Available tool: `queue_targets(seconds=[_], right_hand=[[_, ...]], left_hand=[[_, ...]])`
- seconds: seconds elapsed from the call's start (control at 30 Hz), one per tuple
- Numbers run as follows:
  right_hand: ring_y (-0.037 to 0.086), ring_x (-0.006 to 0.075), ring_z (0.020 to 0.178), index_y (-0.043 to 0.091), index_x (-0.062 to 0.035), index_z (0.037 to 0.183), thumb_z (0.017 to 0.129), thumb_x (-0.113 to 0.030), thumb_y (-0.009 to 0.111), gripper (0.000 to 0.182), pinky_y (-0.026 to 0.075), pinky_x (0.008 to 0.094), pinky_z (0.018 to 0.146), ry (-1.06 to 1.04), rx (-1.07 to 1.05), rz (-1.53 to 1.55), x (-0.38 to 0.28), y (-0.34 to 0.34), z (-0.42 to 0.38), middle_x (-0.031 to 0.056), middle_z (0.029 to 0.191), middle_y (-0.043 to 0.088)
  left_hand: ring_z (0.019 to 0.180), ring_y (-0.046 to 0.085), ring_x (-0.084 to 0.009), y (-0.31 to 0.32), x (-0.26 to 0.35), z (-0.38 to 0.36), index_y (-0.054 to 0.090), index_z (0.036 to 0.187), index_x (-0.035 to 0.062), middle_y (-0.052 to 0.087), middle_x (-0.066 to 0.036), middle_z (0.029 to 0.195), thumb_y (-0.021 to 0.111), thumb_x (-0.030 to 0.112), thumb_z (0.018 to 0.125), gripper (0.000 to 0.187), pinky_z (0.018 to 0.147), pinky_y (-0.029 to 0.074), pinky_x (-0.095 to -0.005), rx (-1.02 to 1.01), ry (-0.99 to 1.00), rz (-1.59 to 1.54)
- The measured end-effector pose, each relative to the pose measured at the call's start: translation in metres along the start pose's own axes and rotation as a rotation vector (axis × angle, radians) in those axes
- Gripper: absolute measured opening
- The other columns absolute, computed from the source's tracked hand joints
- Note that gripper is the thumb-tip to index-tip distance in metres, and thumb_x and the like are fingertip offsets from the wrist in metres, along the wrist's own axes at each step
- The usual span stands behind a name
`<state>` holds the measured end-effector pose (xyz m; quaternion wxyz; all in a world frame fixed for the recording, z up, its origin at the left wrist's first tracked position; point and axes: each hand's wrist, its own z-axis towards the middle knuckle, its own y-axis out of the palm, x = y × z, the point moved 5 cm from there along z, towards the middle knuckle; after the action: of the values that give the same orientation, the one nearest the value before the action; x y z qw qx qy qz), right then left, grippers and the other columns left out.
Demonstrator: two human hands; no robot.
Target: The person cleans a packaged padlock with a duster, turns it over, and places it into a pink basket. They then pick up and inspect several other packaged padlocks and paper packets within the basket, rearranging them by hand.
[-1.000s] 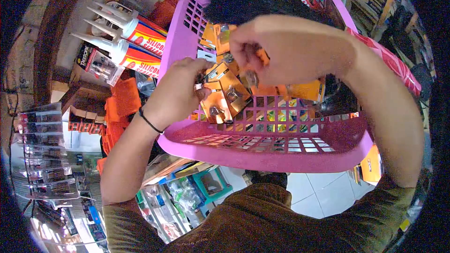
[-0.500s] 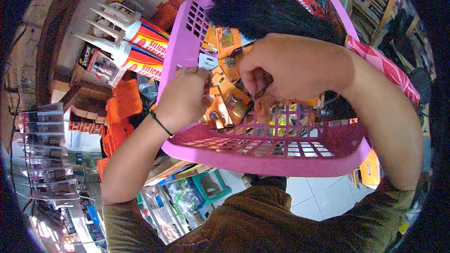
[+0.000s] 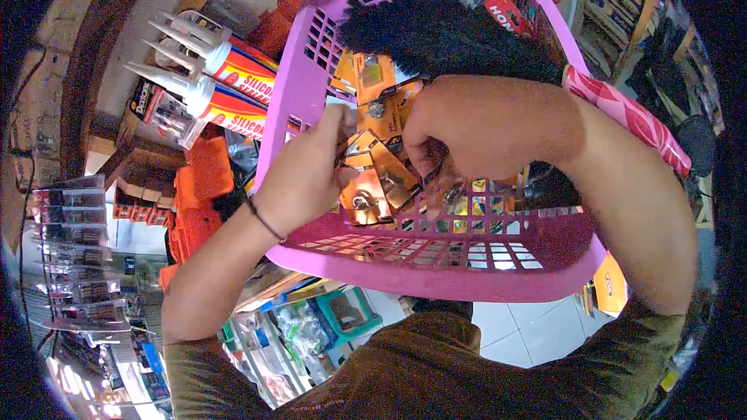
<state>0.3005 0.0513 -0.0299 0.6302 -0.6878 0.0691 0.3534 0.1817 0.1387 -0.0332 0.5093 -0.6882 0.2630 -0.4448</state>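
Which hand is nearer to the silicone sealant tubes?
Left. The left hand is just across the pink basket rim from the silicone sealant tubes; the right hand is farther off, beyond it.

Both bare forearms (image 3: 214,272) rise from bent elbows. The left hand (image 3: 307,167) reaches over the left edge of the basket (image 3: 436,288), thumb bent inward; the right hand (image 3: 486,120) arches in across the right edge, fingers curled.

You wear a dark brown shirt (image 3: 436,365), its short sleeves (image 3: 206,377) plain, with small lettering (image 3: 331,404) too faint to read; a thin, dark band (image 3: 263,219) circles your left wrist (image 3: 278,204).
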Motion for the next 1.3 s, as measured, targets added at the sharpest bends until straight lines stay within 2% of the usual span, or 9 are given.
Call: queue_targets(seconds=[0.13,0.23,0.47,0.67,0.9,1.0,1.1,1.17,1.3], right_hand=[[0.059,0.0261,0.061,0.061,-0.0022,0.072,0.058,-0.007,0.061,0.015,0.045,0.0352,0.055,0.051,-0.053,0.065,-0.012,0.008,0.001,0.0147,0.065,0.060],[0.059,0.0252,0.064,0.060,-0.0006,0.076,0.063,-0.007,0.064,0.015,0.045,0.0336,0.060,0.019,-0.003,0.034,-0.024,0.009,0.002,0.0140,0.068,0.060],[0.055,0.0308,0.077,0.057,0.0042,0.076,0.064,-0.002,0.057,0.013,0.044,0.0371,0.069,0.139,0.109,-0.173,-0.020,0.018,0.005,0.0188,0.082,0.054],[0.048,0.0317,0.086,0.056,0.0061,0.077,0.065,0.002,0.053,0.013,0.040,0.0362,0.078,0.033,0.245,-0.056,-0.022,0.022,0.005,0.0206,0.093,0.046],[0.055,0.0314,0.072,0.057,0.0027,0.068,0.065,-0.007,0.060,0.010,0.043,0.0379,0.066,0.129,0.100,-0.142,-0.010,0.017,0.015,0.0182,0.074,0.055],[0.057,0.0310,0.063,0.056,0.0014,0.065,0.065,-0.013,0.063,0.016,0.044,0.0390,0.060,0.098,0.103,-0.085,-0.012,0.007,0.011,0.0171,0.063,0.056],[0.057,0.0319,0.062,0.056,0.0014,0.065,0.067,-0.015,0.061,0.017,0.045,0.0385,0.058,0.057,0.351,-0.048,0.001,-0.004,0.009,0.0179,0.063,0.056],[0.056,0.0335,0.063,0.056,0.0003,0.063,0.066,-0.012,0.058,0.013,0.045,0.0382,0.058,0.038,0.493,-0.249,0.007,-0.014,0.006,0.0179,0.062,0.055],[0.055,0.0349,0.064,0.054,0.0004,0.062,0.065,-0.010,0.056,0.011,0.044,0.0390,0.060,0.120,0.451,-0.147,0.010,-0.014,0.004,0.0187,0.064,0.054]], left_hand=[[0.087,0.054,-0.0354,0.001,0.000,-0.009,0.047,0.096,-0.0020,0.054,-0.020,0.090,0.061,0.002,0.069,0.031,0.073,0.044,-0.0388,-0.017,0.040,-0.143],[0.093,0.052,-0.0355,0.010,0.009,-0.013,0.046,0.103,-0.0008,0.054,-0.019,0.097,0.052,-0.003,0.073,0.030,0.078,0.042,-0.0375,-0.315,0.188,-0.135],[0.093,0.053,-0.0329,0.018,0.013,-0.021,0.046,0.105,0.0000,0.055,-0.020,0.096,0.057,0.000,0.073,0.034,0.078,0.042,-0.0364,-0.374,0.127,-0.330],[0.095,0.055,-0.0248,0.018,0.023,-0.019,0.046,0.106,0.0003,0.056,-0.017,0.099,0.062,0.002,0.071,0.038,0.080,0.042,-0.0317,-0.357,0.128,-0.486],[0.094,0.055,-0.0287,0.017,0.035,-0.014,0.047,0.105,0.0029,0.057,-0.017,0.097,0.058,0.000,0.073,0.034,0.078,0.044,-0.0336,-0.224,0.228,-0.471],[0.087,0.057,-0.0187,0.012,0.035,-0.016,0.043,0.112,0.0024,0.059,-0.013,0.094,0.051,-0.008,0.071,0.044,0.077,0.045,-0.0310,-0.269,0.270,-0.250],[0.079,0.059,-0.0274,0.007,0.031,-0.018,0.046,0.107,0.0034,0.059,-0.015,0.087,0.048,-0.009,0.071,0.038,0.069,0.045,-0.0340,-0.189,0.341,-0.228],[0.077,0.056,-0.0351,0.002,0.023,-0.018,0.048,0.099,0.0024,0.056,-0.018,0.084,0.048,-0.006,0.073,0.027,0.066,0.044,-0.0363,-0.242,0.307,0.025],[0.075,0.054,-0.0367,-0.008,0.026,-0.028,0.051,0.093,0.0018,0.054,-0.019,0.077,0.051,-0.001,0.075,0.018,0.063,0.043,-0.0409,-0.340,0.240,0.027]])
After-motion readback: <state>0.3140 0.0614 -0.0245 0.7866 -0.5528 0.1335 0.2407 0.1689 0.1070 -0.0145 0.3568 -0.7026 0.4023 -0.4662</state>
